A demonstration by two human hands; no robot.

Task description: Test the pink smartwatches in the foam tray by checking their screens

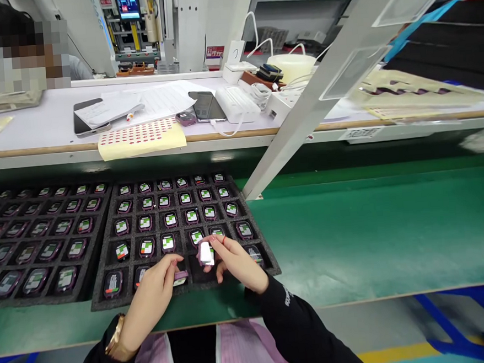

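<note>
Over the front row of a dark foam tray, both my hands are at work. My right hand pinches a purple-framed smartwatch body, its bright face tilted and glaring. Closed on a second smartwatch body is my left hand, with that piece seen nearly edge-on. Rows of similar smartwatch bodies, such as one at the front left corner, lie in the tray's square pockets. Most of their screens show green and white blocks. My hands hide parts of the front pockets.
Another filled foam tray adjoins on the left. Green bench surface extends rightward. A slanted grey post rises behind the tray. The shelf above bears papers, a phone and a sticker sheet. A person sits opposite.
</note>
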